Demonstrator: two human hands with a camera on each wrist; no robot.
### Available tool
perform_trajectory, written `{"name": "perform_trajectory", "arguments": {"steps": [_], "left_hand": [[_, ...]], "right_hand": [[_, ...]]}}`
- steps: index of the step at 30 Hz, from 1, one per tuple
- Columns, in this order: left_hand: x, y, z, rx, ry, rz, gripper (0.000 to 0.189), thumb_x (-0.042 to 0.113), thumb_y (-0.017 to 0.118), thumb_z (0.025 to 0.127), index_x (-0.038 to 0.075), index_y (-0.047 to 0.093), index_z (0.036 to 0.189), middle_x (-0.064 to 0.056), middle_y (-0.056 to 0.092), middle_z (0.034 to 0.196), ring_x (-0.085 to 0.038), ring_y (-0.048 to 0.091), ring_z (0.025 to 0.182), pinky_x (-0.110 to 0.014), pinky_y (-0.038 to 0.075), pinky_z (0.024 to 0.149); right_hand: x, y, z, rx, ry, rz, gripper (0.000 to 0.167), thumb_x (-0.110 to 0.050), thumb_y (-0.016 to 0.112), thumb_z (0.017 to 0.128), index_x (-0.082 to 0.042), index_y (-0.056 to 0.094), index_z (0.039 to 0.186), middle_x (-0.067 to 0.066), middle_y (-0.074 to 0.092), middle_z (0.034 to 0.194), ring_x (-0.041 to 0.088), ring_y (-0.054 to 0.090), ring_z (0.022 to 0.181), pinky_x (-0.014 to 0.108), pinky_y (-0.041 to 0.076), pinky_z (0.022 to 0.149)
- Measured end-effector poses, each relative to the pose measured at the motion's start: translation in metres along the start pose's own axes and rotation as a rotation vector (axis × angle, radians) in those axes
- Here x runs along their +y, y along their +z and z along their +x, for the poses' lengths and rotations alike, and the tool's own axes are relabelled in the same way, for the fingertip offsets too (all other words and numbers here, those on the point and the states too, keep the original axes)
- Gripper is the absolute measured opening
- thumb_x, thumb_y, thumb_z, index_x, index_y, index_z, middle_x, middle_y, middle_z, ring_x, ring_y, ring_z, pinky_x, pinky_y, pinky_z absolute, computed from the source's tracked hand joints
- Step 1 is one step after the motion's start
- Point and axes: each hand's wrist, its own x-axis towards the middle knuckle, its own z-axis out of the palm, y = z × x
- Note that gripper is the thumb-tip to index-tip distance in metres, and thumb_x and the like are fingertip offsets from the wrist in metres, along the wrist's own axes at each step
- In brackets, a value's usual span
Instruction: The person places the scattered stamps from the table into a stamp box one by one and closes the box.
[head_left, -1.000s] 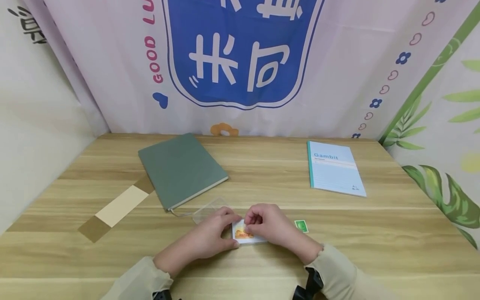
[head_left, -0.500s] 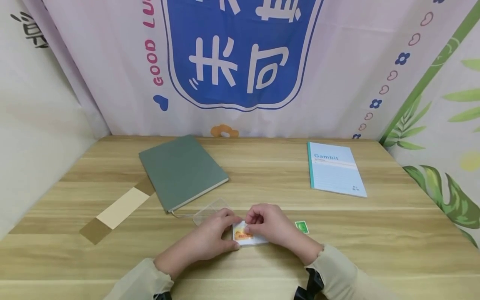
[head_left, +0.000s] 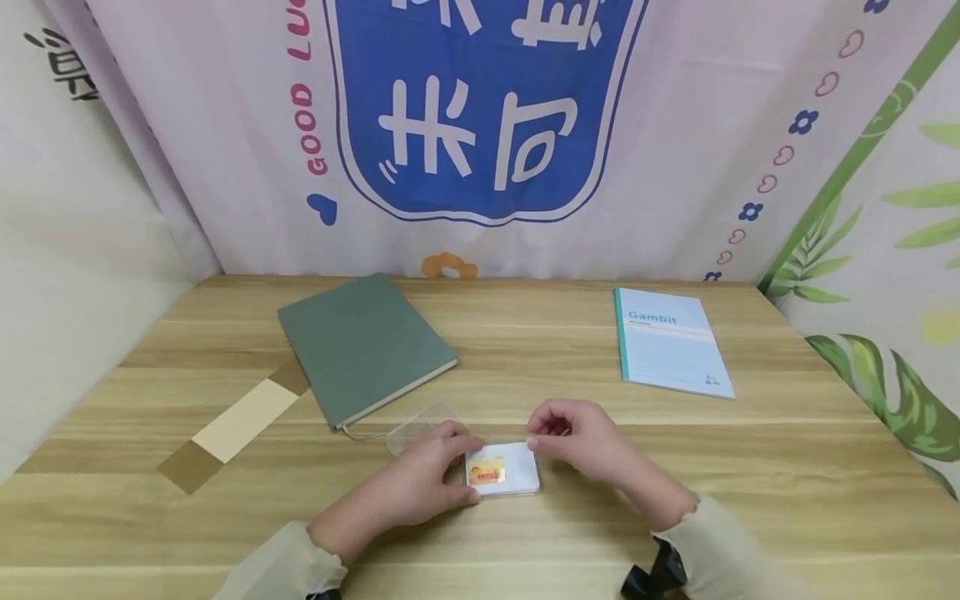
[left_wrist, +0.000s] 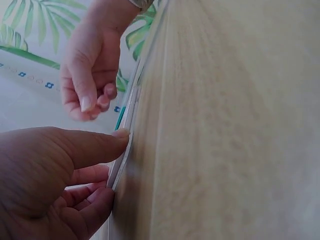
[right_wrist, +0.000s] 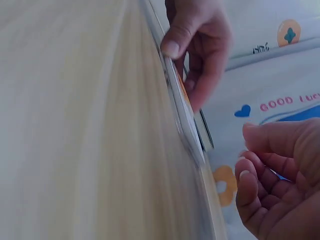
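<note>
A small white pad (head_left: 521,467), seemingly a thin stack of cards, lies flat near the front of the table. A small orange and yellow picture sticker (head_left: 487,471) sits on its left part. My left hand (head_left: 427,472) grips the pad's left end, thumb at the near edge and fingers at the far edge; in the left wrist view the thumb (left_wrist: 102,145) presses the pad's edge. My right hand (head_left: 581,440) hovers by the pad's far right corner, fingers loosely bent. In the right wrist view, nothing shows between its thumb and fingertips.
A clear plastic piece (head_left: 420,427) lies partly behind my left hand. Beyond it is a dark green book (head_left: 367,346) with a ribbon. A brown strip with a cream middle (head_left: 246,421) lies to the left, and a light blue notebook (head_left: 671,342) at the back right.
My right hand has left the orange and yellow sticker and moved right, uncovering the pad's right part. The small green sticker there is now hidden by that hand. My left hand stays put.
</note>
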Motion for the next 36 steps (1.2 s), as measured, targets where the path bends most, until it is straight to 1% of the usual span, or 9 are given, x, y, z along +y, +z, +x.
{"name": "perform_trajectory", "arguments": {"steps": [8, 18, 22, 26, 30, 36], "left_hand": [[0.000, 0.001, 0.000, -0.014, -0.019, 0.007, 0.051, 0.019, 0.074, 0.078, 0.004, 0.057, 0.124, -0.003, 0.050, 0.113, -0.014, 0.048, 0.094, -0.034, 0.044, 0.082], [-0.001, 0.001, 0.001, -0.016, -0.018, 0.000, 0.051, 0.019, 0.074, 0.078, 0.004, 0.056, 0.124, -0.003, 0.050, 0.115, -0.014, 0.048, 0.095, -0.035, 0.045, 0.083], [-0.001, 0.001, 0.000, -0.017, -0.017, -0.003, 0.051, 0.019, 0.074, 0.078, 0.004, 0.056, 0.124, -0.003, 0.050, 0.114, -0.014, 0.049, 0.096, -0.036, 0.045, 0.084], [-0.002, 0.001, 0.000, -0.017, -0.014, -0.003, 0.051, 0.019, 0.074, 0.078, 0.004, 0.056, 0.124, -0.003, 0.050, 0.114, -0.014, 0.048, 0.095, -0.035, 0.044, 0.083], [-0.002, 0.001, 0.000, -0.010, -0.005, 0.002, 0.051, 0.019, 0.074, 0.078, 0.003, 0.056, 0.124, -0.003, 0.050, 0.114, -0.014, 0.048, 0.095, -0.034, 0.045, 0.083], [-0.002, 0.002, 0.000, -0.003, 0.010, 0.015, 0.051, 0.019, 0.074, 0.079, 0.003, 0.056, 0.124, -0.003, 0.050, 0.114, -0.014, 0.048, 0.095, -0.034, 0.044, 0.083]], "right_hand": [[0.016, -0.029, -0.018, 0.002, 0.010, -0.054, 0.021, -0.016, 0.067, 0.084, -0.003, 0.066, 0.101, 0.003, 0.062, 0.086, 0.016, 0.053, 0.078, 0.024, 0.047, 0.063], [0.033, -0.050, -0.032, 0.044, 0.059, -0.085, 0.023, -0.011, 0.067, 0.083, 0.000, 0.066, 0.103, 0.004, 0.062, 0.086, 0.017, 0.054, 0.080, 0.024, 0.047, 0.067], [0.039, -0.055, -0.034, 0.052, 0.083, -0.108, 0.023, -0.012, 0.067, 0.083, -0.002, 0.066, 0.103, 0.004, 0.063, 0.090, 0.016, 0.053, 0.081, 0.024, 0.046, 0.068], [0.045, -0.057, -0.035, 0.048, 0.090, -0.133, 0.022, -0.013, 0.068, 0.082, -0.003, 0.068, 0.102, 0.004, 0.064, 0.093, 0.015, 0.051, 0.080, 0.023, 0.044, 0.068], [0.048, -0.057, -0.035, 0.045, 0.080, -0.135, 0.020, -0.012, 0.069, 0.082, -0.005, 0.069, 0.101, 0.004, 0.064, 0.094, 0.013, 0.050, 0.078, 0.023, 0.043, 0.066], [0.052, -0.056, -0.034, 0.057, 0.058, -0.140, 0.018, -0.011, 0.070, 0.080, -0.008, 0.071, 0.098, 0.002, 0.063, 0.090, 0.010, 0.050, 0.075, 0.022, 0.042, 0.064]]}}
